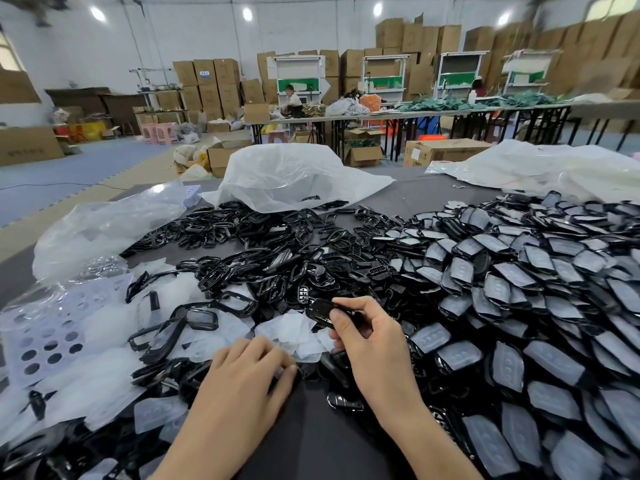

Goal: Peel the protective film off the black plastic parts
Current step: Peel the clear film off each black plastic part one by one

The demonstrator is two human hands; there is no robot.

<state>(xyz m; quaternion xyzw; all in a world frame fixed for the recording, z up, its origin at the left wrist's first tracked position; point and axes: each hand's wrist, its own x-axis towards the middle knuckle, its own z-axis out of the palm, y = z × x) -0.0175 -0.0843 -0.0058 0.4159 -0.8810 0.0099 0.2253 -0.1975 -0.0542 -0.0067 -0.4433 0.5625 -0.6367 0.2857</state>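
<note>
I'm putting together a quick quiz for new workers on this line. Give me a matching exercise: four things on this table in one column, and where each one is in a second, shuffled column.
Things
1. black part
2. film-covered parts
3. white plastic bag
4. sheet with round holes

Places
a. far middle of the table
b. near the left edge
c. pinched in the right hand
d. heaped on the right side

Pairs: 1-c, 2-d, 3-a, 4-b
</note>
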